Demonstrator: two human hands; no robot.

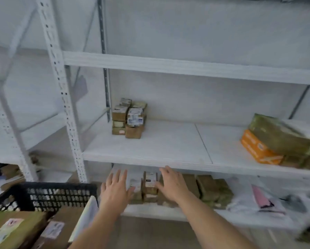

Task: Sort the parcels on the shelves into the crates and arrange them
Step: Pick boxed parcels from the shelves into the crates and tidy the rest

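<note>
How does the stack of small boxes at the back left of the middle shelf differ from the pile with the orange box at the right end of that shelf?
The small-box stack stands upright at the back left corner; the orange-box pile lies flat and skewed at the right end. The stack holds many small cubes; the pile holds fewer, larger, flatter boxes. The stack is all brown card with white labels; the pile includes one bright orange box. Both rest on the middle shelf, untouched by the hands.

No text is legible. Labels on the small parcels [130, 118], the crate's boxes [8, 229] and the white print on the orange box [258, 150] are too blurred to read.
</note>
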